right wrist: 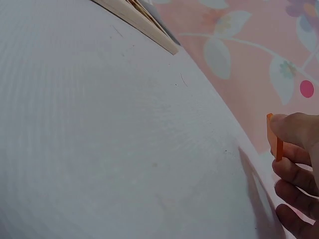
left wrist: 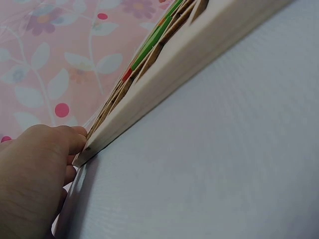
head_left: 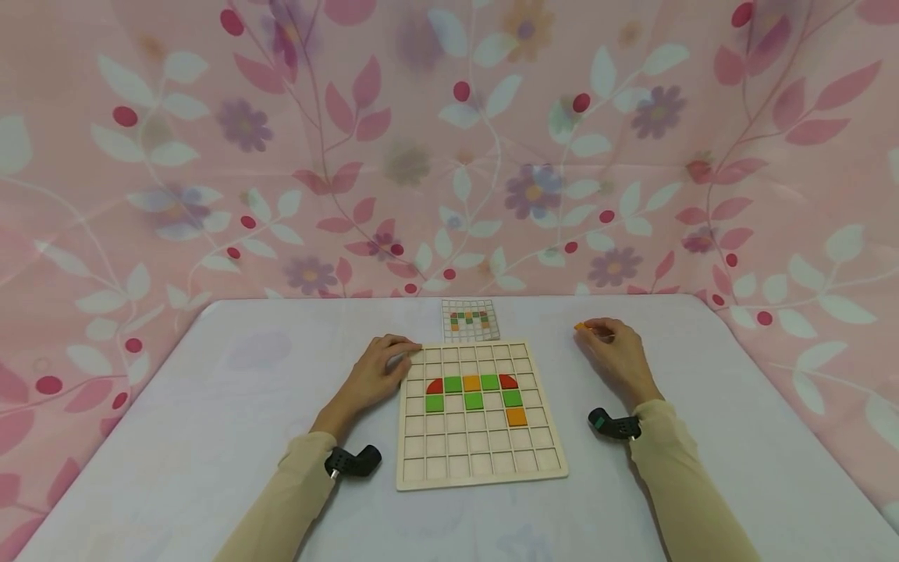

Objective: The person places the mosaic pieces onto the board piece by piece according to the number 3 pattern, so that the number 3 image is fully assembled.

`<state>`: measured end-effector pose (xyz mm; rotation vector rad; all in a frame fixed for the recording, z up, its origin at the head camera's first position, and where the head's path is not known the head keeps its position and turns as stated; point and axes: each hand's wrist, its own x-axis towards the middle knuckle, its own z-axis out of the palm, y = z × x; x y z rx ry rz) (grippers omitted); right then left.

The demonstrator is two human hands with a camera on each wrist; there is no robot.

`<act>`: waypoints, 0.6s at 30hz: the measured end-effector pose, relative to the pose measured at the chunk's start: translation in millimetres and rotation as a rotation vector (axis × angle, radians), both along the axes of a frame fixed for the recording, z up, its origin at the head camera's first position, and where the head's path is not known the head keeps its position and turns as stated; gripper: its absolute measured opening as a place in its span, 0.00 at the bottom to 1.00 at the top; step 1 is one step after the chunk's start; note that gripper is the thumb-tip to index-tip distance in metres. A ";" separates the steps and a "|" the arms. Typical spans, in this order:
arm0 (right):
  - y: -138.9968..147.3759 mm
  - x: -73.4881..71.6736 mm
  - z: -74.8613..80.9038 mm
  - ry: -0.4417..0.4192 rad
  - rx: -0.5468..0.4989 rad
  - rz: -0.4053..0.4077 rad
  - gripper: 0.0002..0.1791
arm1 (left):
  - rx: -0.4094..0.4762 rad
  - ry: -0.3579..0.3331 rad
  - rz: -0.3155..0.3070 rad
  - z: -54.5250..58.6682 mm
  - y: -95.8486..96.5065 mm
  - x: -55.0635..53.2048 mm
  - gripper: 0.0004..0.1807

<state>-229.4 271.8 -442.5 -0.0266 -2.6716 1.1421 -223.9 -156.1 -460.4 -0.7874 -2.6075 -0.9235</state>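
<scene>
A square wooden grid board [head_left: 456, 445] lies on the table with coloured tiles in its cells. Two red rounded tiles [head_left: 435, 386] end a row holding green tiles [head_left: 453, 384] and an orange tile [head_left: 471, 383]. Below that row are more green squares and another orange tile [head_left: 516, 417]. My left hand [head_left: 372, 378] holds the board's far left corner, thumb at the side and fingers about the corner. Right of the board, my right hand [head_left: 621, 355] pinches a thin orange tile [right wrist: 275, 137] between thumb and fingers, raised above the table.
Just beyond the board's far edge lies a pattern card [head_left: 470, 320], printed with a grid of similar coloured shapes. A white cloth [head_left: 232, 414] covers the table. Behind it hangs a pink floral curtain [head_left: 435, 156]. Both wrists carry small black cameras [head_left: 354, 462].
</scene>
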 end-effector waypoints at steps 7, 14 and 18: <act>-5.2 -0.7 1.7 0.025 0.000 0.063 0.20 | -0.007 0.008 -0.003 -4.3 -1.1 -2.5 0.14; -16.1 -0.4 11.0 0.005 0.017 0.112 0.22 | -0.005 -0.001 -0.008 -0.1 -0.6 -1.5 0.15; -23.8 0.1 15.9 0.009 0.034 0.125 0.22 | -0.004 -0.004 -0.005 0.7 -0.1 -0.3 0.15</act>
